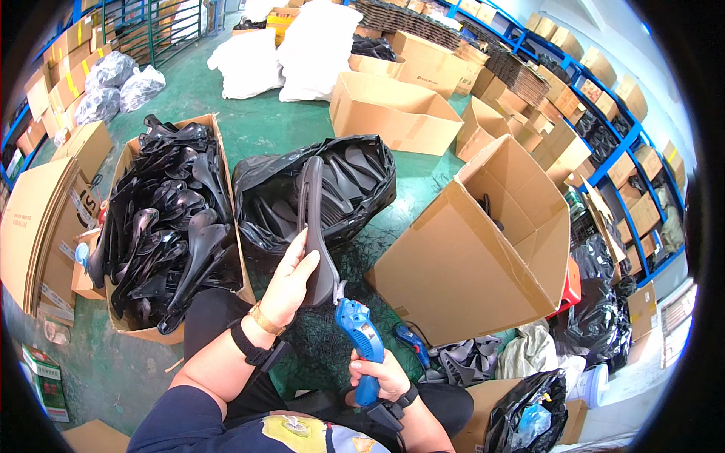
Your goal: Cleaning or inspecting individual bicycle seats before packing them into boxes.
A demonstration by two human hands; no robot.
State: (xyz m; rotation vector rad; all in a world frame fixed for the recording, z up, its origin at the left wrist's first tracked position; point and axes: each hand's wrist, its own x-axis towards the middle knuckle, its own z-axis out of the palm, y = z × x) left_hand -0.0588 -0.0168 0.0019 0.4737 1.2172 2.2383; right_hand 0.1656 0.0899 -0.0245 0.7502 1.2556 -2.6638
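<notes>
My left hand (287, 281) is closed around the wide end of a long black bicycle saddle (312, 200), its narrow nose pointing away from me. My right hand (381, 375) grips the handle of blue electric scissors (361, 331). Their metal jaws are right by the saddle's near edge; whether they are touching it, I cannot tell. Just beyond, a black plastic bag (381, 157) holds several matt black saddles (343, 181). Left of it, a carton (227, 177) is heaped with glossy black saddle shells (177, 200).
A tall open carton (453, 260) stands at right. By its base lie another blue tool (411, 337) and grey-black pieces (468, 361). Flattened cardboard (38, 219) leans at left. White sacks (317, 49) and cartons (393, 113) are farther back, blue shelving (623, 143) along the right.
</notes>
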